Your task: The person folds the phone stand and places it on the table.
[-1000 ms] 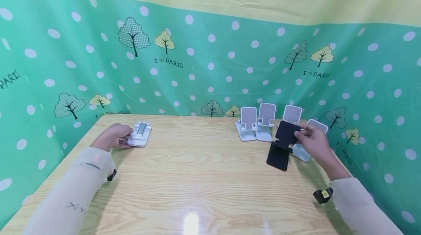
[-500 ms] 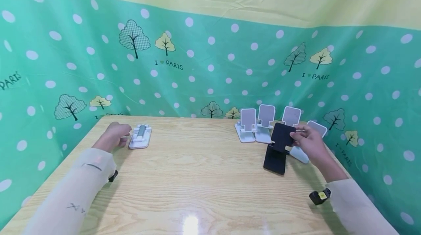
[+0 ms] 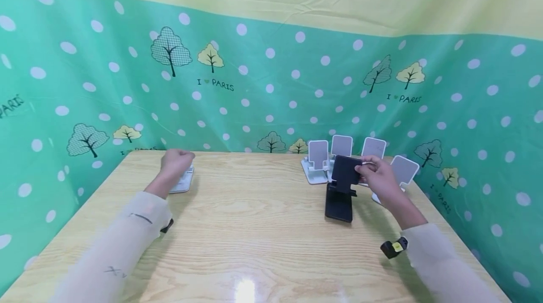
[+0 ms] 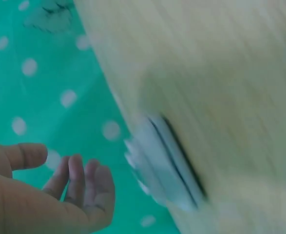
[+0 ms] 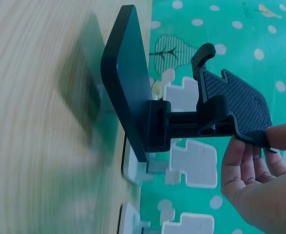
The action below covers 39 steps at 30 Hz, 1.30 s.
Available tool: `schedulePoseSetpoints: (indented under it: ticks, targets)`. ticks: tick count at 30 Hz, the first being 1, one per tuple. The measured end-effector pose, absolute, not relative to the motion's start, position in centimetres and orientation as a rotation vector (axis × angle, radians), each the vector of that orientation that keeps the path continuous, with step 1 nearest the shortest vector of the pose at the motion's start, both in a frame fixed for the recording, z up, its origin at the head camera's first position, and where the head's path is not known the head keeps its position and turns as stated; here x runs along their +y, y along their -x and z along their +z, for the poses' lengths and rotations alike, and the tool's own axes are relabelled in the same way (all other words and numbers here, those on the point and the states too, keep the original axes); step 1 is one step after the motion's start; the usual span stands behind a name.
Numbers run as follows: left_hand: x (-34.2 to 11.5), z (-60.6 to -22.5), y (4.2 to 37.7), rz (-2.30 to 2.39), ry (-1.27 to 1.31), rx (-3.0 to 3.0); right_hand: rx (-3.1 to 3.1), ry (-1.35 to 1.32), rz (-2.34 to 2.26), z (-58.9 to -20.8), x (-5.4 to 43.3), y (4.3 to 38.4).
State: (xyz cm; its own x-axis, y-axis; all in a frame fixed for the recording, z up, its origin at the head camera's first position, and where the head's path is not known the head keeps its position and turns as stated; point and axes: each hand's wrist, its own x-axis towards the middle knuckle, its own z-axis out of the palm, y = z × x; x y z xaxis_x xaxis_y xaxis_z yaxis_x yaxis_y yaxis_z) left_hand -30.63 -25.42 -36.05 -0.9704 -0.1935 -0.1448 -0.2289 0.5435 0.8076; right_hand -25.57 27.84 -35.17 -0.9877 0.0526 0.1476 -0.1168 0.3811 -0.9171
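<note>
My right hand [image 3: 379, 178] pinches the edge of the upper plate of a black phone stand [image 3: 345, 171]. The stand is unfolded, and in the right wrist view its base [image 5: 128, 83] hangs off the tabletop with a shadow beside it. On the far left lies a folded white phone stand [image 3: 182, 184], partly hidden behind my left hand [image 3: 175, 166]. That hand is above the white stand with nothing in it. Its fingers [image 4: 104, 190] are loosely bent and apart from the stand in the left wrist view, where the stand looks blurred.
Several unfolded white phone stands with grey pads, one of them a white stand [image 3: 318, 154], stand at the back right of the wooden table [image 3: 254, 227]. A green dotted curtain [image 3: 254, 81] hangs along the table's back and sides.
My left hand has let go of the folded white phone stand and moved up and right over it. My right hand has carried the black phone stand to the left.
</note>
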Motion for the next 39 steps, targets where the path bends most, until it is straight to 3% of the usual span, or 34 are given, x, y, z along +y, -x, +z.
schedulePoseSetpoints:
  ticks: [7,16,39]
  targets:
    - [-21.4,-36.3,30.8,1.645,0.237,2.53,-2.46,-0.101,1.717,-35.2,25.7,26.1]
    - [-17.3,-37.8,31.0,1.966,0.284,1.998,-2.401,-0.152,1.787,-35.2,23.5,26.8]
    - [-8.6,-39.6,30.6,1.967,0.197,1.8,-2.332,-0.155,1.881,-34.0,19.4,28.7]
